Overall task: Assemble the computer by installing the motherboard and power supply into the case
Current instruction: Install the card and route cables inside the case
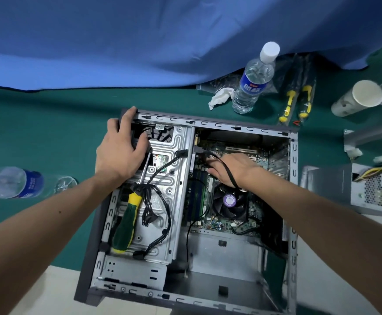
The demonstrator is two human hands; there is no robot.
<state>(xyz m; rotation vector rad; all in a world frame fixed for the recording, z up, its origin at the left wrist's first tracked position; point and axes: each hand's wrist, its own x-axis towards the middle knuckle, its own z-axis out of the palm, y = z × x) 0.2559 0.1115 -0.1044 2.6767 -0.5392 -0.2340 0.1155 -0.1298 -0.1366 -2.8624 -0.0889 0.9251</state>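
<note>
The open grey computer case (pixel 231 128) lies on its side on the green table. The motherboard (pixel 252 215) with its black CPU fan (pixel 229 201) sits in the case's right half. My left hand (pixel 117 151) grips the case's far left corner, fingers over the rim and thumb inside. My right hand (pixel 233 169) reaches onto the motherboard's left edge and pinches the end of a black cable (pixel 227 172), which loops over the back of the hand. The silver power supply (pixel 381 192) stands outside the case on the right, its wires trailing. The bay at the case's near right is bare metal.
A green-and-yellow screwdriver (pixel 126 223) lies on the drive cage among black cables. Behind the case stand a water bottle (pixel 251 85), a tissue (pixel 222 96), bagged screwdrivers (pixel 299 101) and a white cup (pixel 356 96). Another bottle (pixel 15 183) lies at the left. A metal panel (pixel 372 133) sits at the right.
</note>
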